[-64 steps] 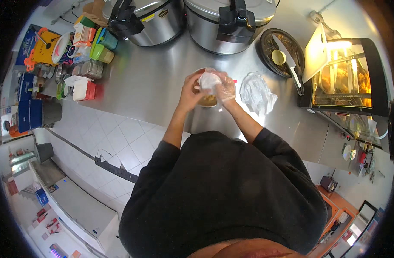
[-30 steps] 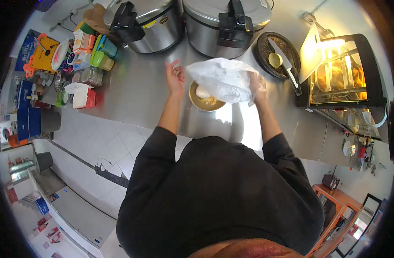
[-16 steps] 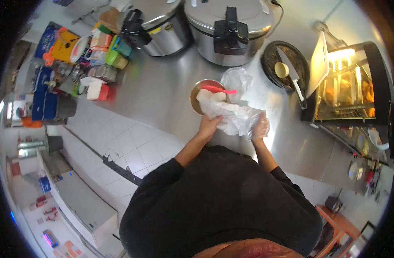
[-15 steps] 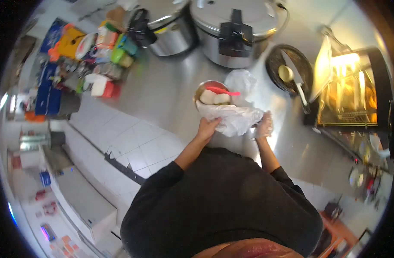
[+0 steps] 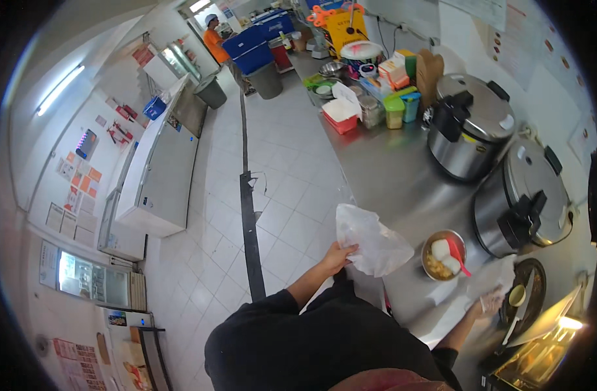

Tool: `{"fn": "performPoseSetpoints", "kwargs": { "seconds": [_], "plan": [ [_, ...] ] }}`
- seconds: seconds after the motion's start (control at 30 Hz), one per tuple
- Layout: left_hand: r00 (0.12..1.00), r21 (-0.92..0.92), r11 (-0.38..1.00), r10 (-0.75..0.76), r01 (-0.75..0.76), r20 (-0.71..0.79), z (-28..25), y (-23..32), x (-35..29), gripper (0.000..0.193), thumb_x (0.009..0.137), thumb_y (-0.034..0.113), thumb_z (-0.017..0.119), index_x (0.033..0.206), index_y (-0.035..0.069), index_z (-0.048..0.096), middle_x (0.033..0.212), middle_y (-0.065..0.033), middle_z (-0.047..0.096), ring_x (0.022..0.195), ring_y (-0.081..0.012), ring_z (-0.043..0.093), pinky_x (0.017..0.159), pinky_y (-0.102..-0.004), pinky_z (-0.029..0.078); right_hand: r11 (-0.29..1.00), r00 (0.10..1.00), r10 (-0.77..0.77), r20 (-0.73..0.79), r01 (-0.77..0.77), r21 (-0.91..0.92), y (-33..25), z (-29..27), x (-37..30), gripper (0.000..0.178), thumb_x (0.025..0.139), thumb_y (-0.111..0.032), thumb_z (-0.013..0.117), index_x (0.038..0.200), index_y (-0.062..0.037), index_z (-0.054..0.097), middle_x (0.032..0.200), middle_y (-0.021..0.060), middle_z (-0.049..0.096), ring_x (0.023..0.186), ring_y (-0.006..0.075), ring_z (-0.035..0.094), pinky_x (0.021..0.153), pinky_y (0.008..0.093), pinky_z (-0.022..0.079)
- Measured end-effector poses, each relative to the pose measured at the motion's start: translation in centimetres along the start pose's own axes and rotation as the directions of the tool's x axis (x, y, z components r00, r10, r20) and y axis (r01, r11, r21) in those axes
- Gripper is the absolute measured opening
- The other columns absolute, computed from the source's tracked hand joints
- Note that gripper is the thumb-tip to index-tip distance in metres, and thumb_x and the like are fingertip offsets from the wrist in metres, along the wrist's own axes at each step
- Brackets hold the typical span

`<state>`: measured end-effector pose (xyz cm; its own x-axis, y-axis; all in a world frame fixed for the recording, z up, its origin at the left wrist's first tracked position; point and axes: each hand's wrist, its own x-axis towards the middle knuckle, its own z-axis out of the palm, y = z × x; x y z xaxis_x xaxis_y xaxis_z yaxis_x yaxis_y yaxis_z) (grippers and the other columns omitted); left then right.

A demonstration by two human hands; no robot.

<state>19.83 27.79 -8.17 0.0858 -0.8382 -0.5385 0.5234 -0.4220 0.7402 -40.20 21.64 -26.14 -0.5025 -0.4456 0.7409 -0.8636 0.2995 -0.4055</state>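
My left hand pinches one edge of a thin, translucent white plastic bag, lifted over the counter's front edge. On the counter to its right stands a metal bowl holding two white rounded pieces, a yellowish chopped food and a red spoon. My right hand, in a clear disposable glove, is at the near edge of another thin plastic bag between the bowl and a dark round pan. Its fingers look loosely extended, and no grip on that bag shows.
Two large steel cookers line the wall side. A knife and a small round cup rest at the pan, near a lit glass case. Containers crowd the far counter. A person in orange stands far back.
My view has swung left. My hands have parted: the left has carried the plastic bag away from the bowl, while the right has let go of it and moved toward the pan.
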Motion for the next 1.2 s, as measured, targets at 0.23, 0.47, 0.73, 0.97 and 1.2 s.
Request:
{"fn": "performPoseSetpoints", "kwargs": {
  "seconds": [0.23,0.47,0.73,0.97,1.2],
  "plan": [
    [0.998,0.037,0.999,-0.028,0.026,0.049,-8.6,7.5,6.1,0.036,0.093,0.021,0.060,0.125,0.005,0.051,0.112,-0.0087,0.062,0.101,-0.0244,0.063,0.082,-0.0423,0.055,0.918,0.887,0.338,0.313,-0.385,0.098,-25.2,-12.3,8.6,0.063,0.090,-0.056,0.053,0.110,0.0031,0.064,0.102,0.0233,0.066,0.097,0.0384,0.061,0.084,0.0441,0.046],
    [0.973,0.218,0.973,0.025,-0.076,0.228,-11.5,14.8,19.3,0.053,0.085,0.029,0.069,0.128,0.004,0.050,0.115,-0.0097,0.061,0.099,-0.0253,0.063,0.077,-0.0437,0.056,0.940,0.738,0.151,0.657,-0.313,0.136,-32.9,-7.4,4.8,0.049,0.095,-0.042,0.048,0.130,-0.0075,0.055,0.127,0.0197,0.054,0.120,0.0315,0.049,0.103,0.0425,0.036],
    [0.956,0.424,0.900,-0.204,0.100,0.209,-2.6,17.0,35.6,0.039,0.090,0.020,0.062,0.125,0.004,0.053,0.111,-0.0105,0.064,0.094,-0.0240,0.067,0.074,-0.0404,0.058,0.284,0.491,0.260,0.832,-0.862,0.420,-37.5,0.8,2.8,0.043,0.096,-0.031,0.047,0.131,-0.0076,0.052,0.129,0.0125,0.053,0.118,0.0255,0.048,0.100,0.0383,0.039],
    [0.867,0.513,0.855,-0.201,-0.070,0.455,-2.8,17.2,46.7,0.041,0.088,0.019,0.064,0.124,0.003,0.053,0.113,-0.0113,0.063,0.096,-0.0257,0.066,0.073,-0.0407,0.058,0.168,0.082,-0.435,0.897,-0.971,0.170,-56.6,15.3,-1.7,0.039,0.094,-0.022,0.052,0.128,-0.0041,0.054,0.124,0.0103,0.059,0.117,0.0223,0.051,0.102,0.0343,0.039],
    [0.913,0.789,0.586,-0.197,-0.183,0.358,-5.5,19.6,53.8,0.047,0.077,0.019,0.072,0.117,-0.004,0.061,0.108,-0.0151,0.067,0.091,-0.0224,0.066,0.080,-0.0347,0.052,0.812,0.390,0.283,0.876,-0.583,-0.003,-56.1,34.3,-12.9,0.049,0.096,-0.037,0.050,0.126,0.0014,0.055,0.117,0.0254,0.060,0.108,0.0345,0.058,0.093,0.0371,0.046]
  ]
}}
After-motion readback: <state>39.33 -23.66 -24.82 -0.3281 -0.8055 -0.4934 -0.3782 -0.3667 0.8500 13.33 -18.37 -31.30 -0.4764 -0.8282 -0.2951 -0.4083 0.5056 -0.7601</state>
